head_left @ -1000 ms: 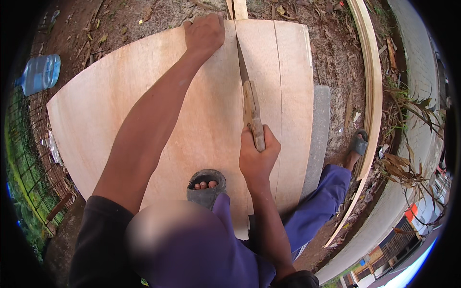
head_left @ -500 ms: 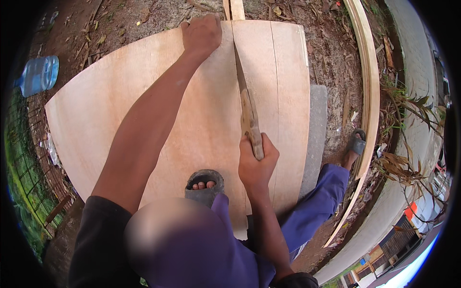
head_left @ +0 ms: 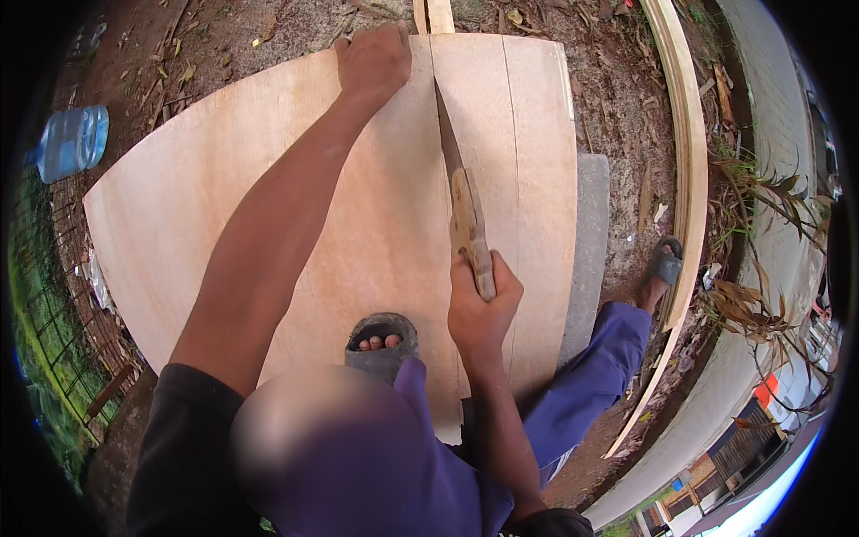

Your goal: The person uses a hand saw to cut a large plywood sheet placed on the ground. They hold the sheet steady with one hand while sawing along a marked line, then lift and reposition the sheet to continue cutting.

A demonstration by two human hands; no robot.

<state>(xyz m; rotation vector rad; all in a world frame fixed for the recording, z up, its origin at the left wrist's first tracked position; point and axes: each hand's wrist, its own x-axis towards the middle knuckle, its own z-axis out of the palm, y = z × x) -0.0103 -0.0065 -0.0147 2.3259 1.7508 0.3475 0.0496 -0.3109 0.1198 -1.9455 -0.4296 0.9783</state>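
Observation:
A light plywood sheet [head_left: 233, 152] lies beneath me, bent by the lens at its edges. My left hand [head_left: 374, 58] grips its far edge with curled fingers, just left of a straight cut line. My right hand [head_left: 483, 300] is closed round the wooden handle of a handsaw [head_left: 470, 228], whose blade runs away from me along that line at the board's far end. A second thin line runs down the board farther right. My sandalled foot [head_left: 380, 345] rests on the board between my arms.
A grey slab [head_left: 591, 251] shows under the board's right side. Long wooden strips [head_left: 689, 179] lie beside my other foot [head_left: 662, 268], near a concrete ledge [head_left: 778, 116] with plants. Timber [head_left: 438, 18] pokes out beyond the board. A blue water jug [head_left: 72, 143] and wire mesh [head_left: 49, 295] are at left.
The saw and my right hand have shifted back toward me compared with a second ago. My left hand stays on the far edge; the view has shifted slightly.

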